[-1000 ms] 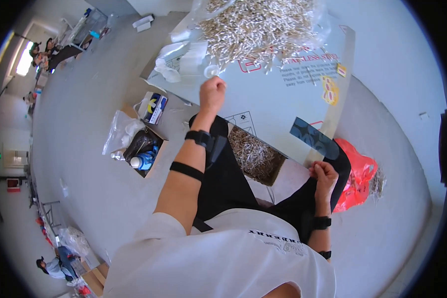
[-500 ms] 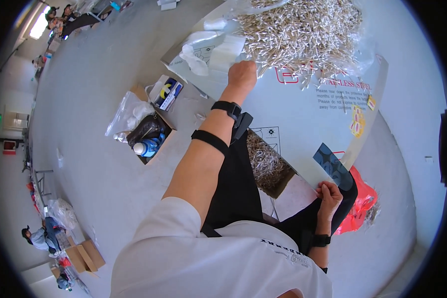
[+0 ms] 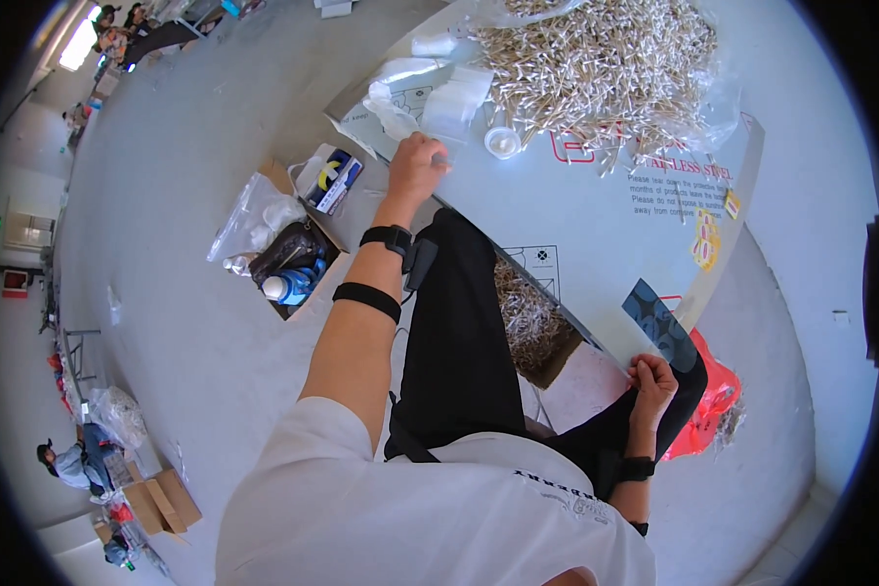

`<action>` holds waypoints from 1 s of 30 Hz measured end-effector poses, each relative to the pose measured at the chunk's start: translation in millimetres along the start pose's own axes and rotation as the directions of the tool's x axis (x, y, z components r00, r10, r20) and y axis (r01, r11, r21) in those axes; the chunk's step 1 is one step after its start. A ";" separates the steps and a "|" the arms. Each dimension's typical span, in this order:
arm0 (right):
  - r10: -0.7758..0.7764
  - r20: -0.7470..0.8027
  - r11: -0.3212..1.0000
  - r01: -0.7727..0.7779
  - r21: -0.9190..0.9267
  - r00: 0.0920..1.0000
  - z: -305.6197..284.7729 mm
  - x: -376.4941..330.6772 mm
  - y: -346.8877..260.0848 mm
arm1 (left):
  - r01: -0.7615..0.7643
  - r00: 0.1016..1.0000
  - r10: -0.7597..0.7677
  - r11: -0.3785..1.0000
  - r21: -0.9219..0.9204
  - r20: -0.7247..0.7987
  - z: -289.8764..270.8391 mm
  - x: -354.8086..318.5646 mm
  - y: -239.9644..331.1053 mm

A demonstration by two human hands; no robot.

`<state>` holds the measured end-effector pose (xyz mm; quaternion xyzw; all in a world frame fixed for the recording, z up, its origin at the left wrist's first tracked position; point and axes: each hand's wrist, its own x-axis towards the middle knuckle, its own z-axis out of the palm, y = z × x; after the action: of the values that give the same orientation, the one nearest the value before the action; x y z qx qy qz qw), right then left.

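Note:
My left hand (image 3: 418, 168) is closed, over the table's near left edge beside several clear plastic bags (image 3: 457, 102). A small shiny bit shows at its fingertips; I cannot make out what it is. Right of it stands a small round white tub (image 3: 502, 143). Behind lies a big heap of cotton swabs (image 3: 596, 73) on clear plastic. My right hand (image 3: 652, 386) is pinched together at the table's near right edge, next to a dark, see-through patterned film (image 3: 656, 320). What its fingers grip is hidden.
Small yellow labels (image 3: 705, 239) lie on the grey table sheet (image 3: 596, 234). Under its edge is a carton of swabs (image 3: 532, 322). A box with a bottle and bags (image 3: 298, 269) stands left on the floor. A red bag (image 3: 708, 400) sits at right. Other people are far left.
My left hand has moved left and toward me from beside the swab heap, uncovering the small round tub. My right hand has stayed almost in place.

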<state>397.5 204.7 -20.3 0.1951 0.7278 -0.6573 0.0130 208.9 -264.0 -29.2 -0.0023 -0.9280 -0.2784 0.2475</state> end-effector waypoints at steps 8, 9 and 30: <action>-0.001 0.007 1.000 0.001 0.026 1.000 1.5 0.0 2.0 | -0.110 0.991 0.110 0.994 -0.006 0.080 5.5 7.7 -6.7; -0.002 0.012 1.000 0.002 0.024 1.000 2.1 -0.2 2.1 | -0.122 0.989 0.123 0.992 -0.020 0.084 4.1 9.1 -6.1; -0.154 0.081 0.984 0.160 -0.075 0.985 27.3 -7.0 -37.9 | 0.036 0.975 0.073 0.881 -0.472 0.211 -45.5 13.7 110.4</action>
<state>386.0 174.3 14.1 0.1115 0.7660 -0.6331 -0.0036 233.4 -196.1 66.9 -0.1026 -0.8537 -0.4919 0.1368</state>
